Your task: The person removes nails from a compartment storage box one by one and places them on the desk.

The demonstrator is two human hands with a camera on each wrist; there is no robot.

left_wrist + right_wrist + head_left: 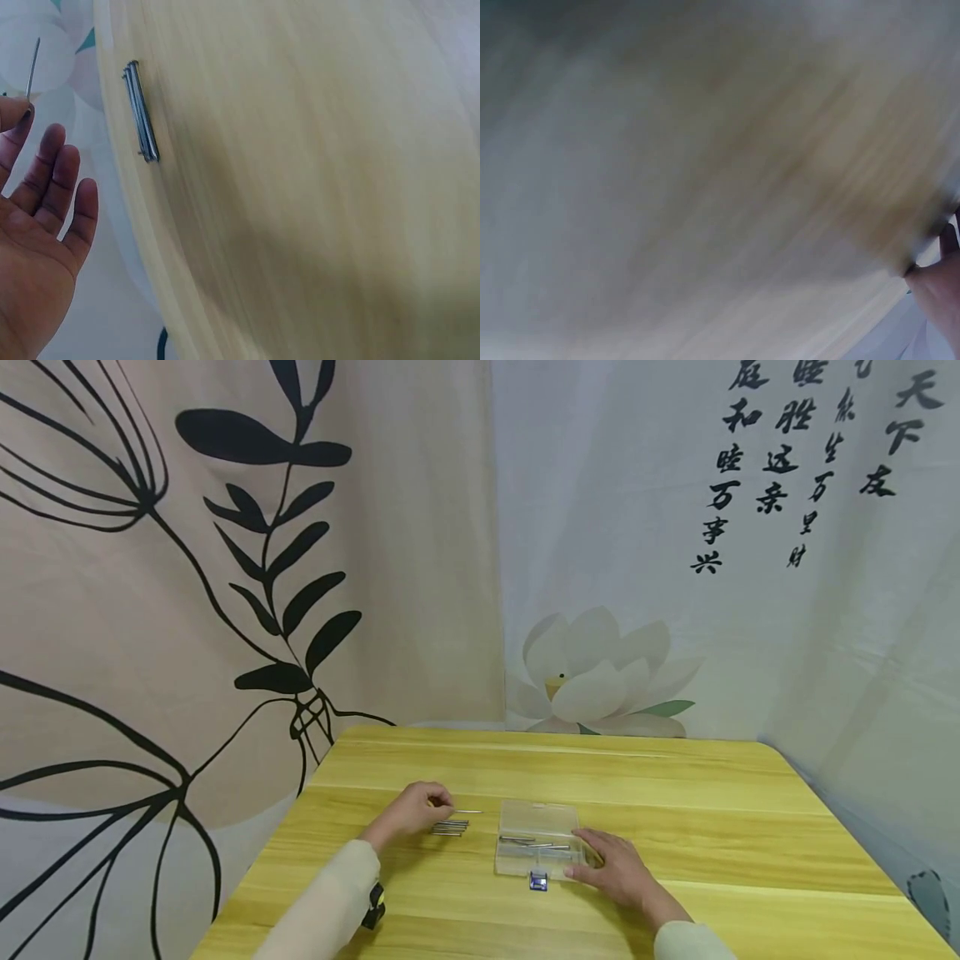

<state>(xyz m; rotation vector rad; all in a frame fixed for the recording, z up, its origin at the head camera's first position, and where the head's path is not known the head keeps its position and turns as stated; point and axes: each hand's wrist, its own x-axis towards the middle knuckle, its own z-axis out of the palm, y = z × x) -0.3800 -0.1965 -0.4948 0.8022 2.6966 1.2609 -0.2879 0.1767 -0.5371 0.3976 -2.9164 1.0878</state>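
Note:
My left hand (pixel 417 810) pinches a nail (pixel 33 69) between thumb and forefinger, its point directed away from the fingers. The other fingers of that hand are spread and loosely bent. Just below it, a small bundle of nails (pixel 140 112) lies side by side on the table. A clear plastic box (pixel 517 865) stands to the right with its lid (pixel 538 817) tipped back, and several nails (pixel 551 847) lie inside. My right hand (pixel 617 868) grips the box's right end, thumb at the near corner and fingers at the far one. Blur covers much of the right wrist view.
The wooden table (pixel 675 793) carries everything. At the box's front edge sits a small blue piece (pixel 537 882). A black band-like item (pixel 373 907) shows by the left sleeve. Printed cloth (pixel 420 568) hangs behind the table.

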